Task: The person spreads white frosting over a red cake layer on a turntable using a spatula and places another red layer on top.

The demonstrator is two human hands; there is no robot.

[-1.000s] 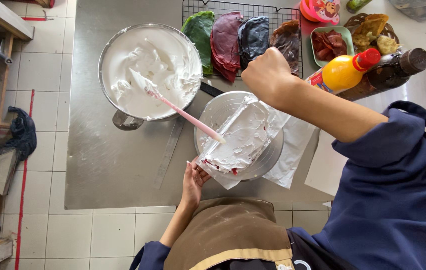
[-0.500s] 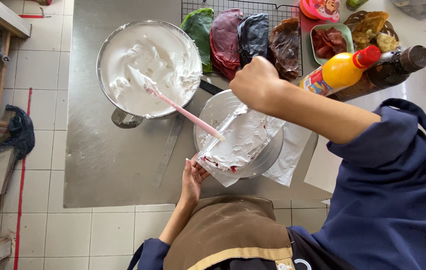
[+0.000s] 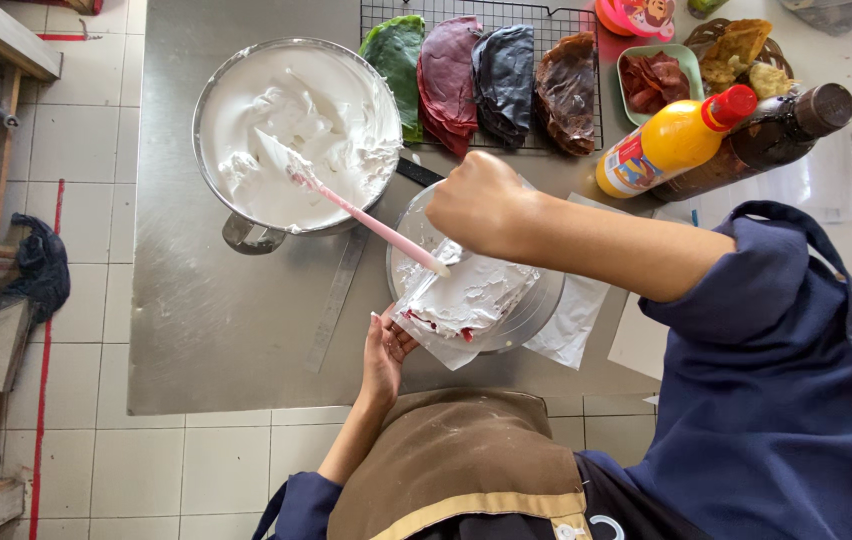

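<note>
Right hand (image 3: 486, 205) is closing in a fist over the round white-frosted cake (image 3: 471, 295); what it is clamping is hidden. Left hand (image 3: 384, 355), fingers apart, is touching the cake's edge, near the pink-handled spatula (image 3: 346, 205) leaning in the steel cream bowl (image 3: 208, 110).

Bare steel table (image 3: 236, 330) left of the cake stand (image 3: 536, 305) was free. Big cream bowl (image 3: 296, 135) blocked the far left; wire rack (image 3: 486, 20), yellow bottle (image 3: 671, 145), brown bottle (image 3: 776, 140) crowded the back. Spatula (image 3: 366, 220) spanned bowl to stand.
</note>
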